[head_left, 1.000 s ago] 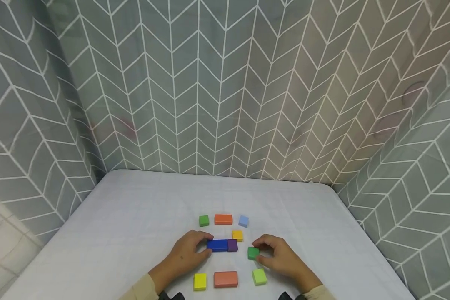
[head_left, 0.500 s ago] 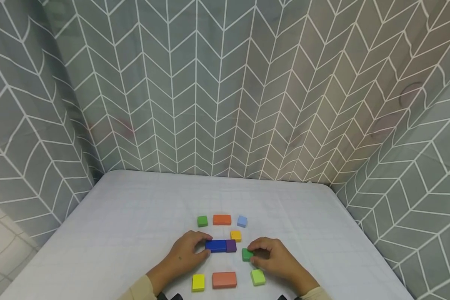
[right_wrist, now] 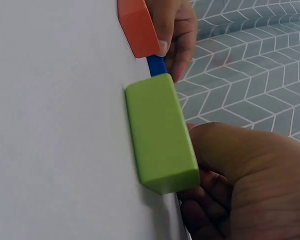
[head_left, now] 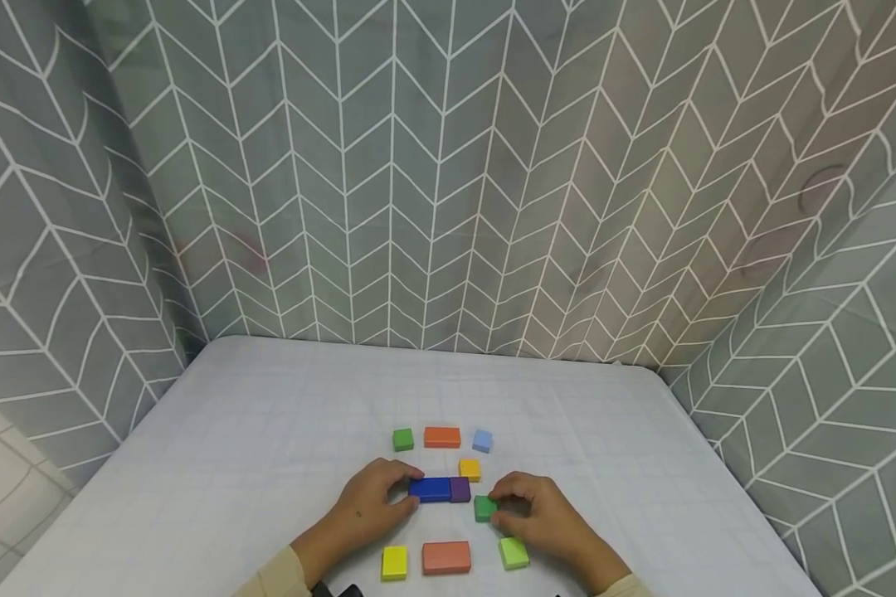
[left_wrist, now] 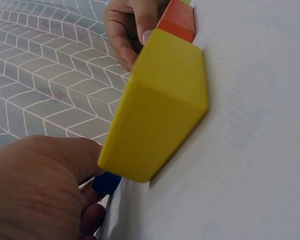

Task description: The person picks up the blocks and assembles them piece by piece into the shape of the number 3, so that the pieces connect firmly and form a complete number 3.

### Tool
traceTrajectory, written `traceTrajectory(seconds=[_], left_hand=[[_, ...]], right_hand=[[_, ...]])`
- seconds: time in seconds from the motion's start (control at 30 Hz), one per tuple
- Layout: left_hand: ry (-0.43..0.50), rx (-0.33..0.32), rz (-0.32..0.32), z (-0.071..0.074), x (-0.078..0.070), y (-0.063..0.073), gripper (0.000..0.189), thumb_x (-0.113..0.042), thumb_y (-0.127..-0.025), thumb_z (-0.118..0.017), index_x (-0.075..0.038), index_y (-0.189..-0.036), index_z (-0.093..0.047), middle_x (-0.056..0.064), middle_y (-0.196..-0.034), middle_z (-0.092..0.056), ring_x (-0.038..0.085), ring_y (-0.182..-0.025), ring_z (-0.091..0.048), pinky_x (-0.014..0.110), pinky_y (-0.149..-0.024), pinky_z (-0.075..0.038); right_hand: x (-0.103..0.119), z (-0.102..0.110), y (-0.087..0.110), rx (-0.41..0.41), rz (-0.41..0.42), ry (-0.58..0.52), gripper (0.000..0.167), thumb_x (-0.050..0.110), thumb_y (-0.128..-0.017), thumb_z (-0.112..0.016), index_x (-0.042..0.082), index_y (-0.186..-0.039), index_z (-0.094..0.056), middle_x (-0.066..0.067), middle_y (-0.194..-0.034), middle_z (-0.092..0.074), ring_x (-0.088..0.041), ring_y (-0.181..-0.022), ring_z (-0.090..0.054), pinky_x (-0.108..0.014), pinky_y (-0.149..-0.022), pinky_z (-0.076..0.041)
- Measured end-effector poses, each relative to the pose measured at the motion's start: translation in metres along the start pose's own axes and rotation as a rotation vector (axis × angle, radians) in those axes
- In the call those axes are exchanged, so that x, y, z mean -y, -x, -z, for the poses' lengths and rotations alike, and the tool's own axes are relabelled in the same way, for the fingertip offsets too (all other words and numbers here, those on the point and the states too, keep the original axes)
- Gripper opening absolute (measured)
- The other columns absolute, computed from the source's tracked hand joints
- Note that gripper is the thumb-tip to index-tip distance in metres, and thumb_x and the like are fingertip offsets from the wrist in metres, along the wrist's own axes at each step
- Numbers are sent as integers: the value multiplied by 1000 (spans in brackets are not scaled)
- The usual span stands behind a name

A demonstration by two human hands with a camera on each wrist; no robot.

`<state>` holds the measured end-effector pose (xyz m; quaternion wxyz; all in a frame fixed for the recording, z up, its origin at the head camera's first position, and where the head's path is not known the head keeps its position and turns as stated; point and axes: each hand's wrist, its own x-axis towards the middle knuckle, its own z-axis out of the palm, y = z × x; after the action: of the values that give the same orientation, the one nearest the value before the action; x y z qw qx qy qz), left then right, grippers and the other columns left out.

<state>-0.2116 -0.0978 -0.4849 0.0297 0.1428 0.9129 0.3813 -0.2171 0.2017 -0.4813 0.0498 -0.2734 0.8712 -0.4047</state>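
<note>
In the head view my left hand [head_left: 372, 502] pinches the left end of a long blue block [head_left: 430, 490] between thumb and fingers. A purple block [head_left: 459, 489] sits against the blue block's right end. My right hand [head_left: 535, 512] pinches a dark green block [head_left: 484, 508] just right of and slightly nearer than the purple one. Behind the purple block lies an orange-yellow block [head_left: 469, 470]. The left wrist view shows the blue block [left_wrist: 106, 183] mostly hidden behind a yellow block [left_wrist: 160, 105]. In the right wrist view a lime block [right_wrist: 160, 130] hides what my right fingers hold.
Nearer on the white-covered table [head_left: 269, 431] stand the yellow block [head_left: 394, 563], a salmon-red block [head_left: 445, 558] and the lime block [head_left: 513, 553]. A green block [head_left: 403, 439], an orange block [head_left: 442, 437] and a light blue block [head_left: 482, 440] form the far row. A patterned curtain [head_left: 418, 207] hangs behind.
My right hand has slid the dark green block leftward, close to the purple block. The left hand still grips the blue block in about the same place.
</note>
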Motion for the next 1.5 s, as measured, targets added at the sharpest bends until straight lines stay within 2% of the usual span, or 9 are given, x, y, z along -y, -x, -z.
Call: traceTrajectory(seconds=[0.23, 0.77, 1.5], left_hand=[[-6, 5, -14, 0, 2, 1, 32, -30, -87, -75, -24, -118, -70, -11, -116, -67, 13, -109, -58, 44, -94, -52], [16, 6, -14, 1, 3, 2, 31, -30, -87, -76, -24, -117, -71, -10, -116, -66, 13, -110, -58, 45, -95, -51], [2, -4, 0, 1, -1, 0, 29, -29, -87, -76, -25, -115, -71, -11, -114, -67, 12, -107, -58, 43, -94, -53]], right_hand=[[2, -4, 0, 21, 12, -29, 20, 26, -86, -77, 19, -105, -75, 11, -106, -70, -6, -100, -64, -28, -92, -53], [5, -11, -2, 8, 8, -44, 21, 27, -88, -76, 20, -107, -75, 10, -108, -69, -6, -101, -64, -27, -92, -53], [8, -10, -4, 13, 1, -45, 20, 28, -88, -76, 21, -107, -75, 11, -108, -69, -7, -101, -64, -28, -93, -53]])
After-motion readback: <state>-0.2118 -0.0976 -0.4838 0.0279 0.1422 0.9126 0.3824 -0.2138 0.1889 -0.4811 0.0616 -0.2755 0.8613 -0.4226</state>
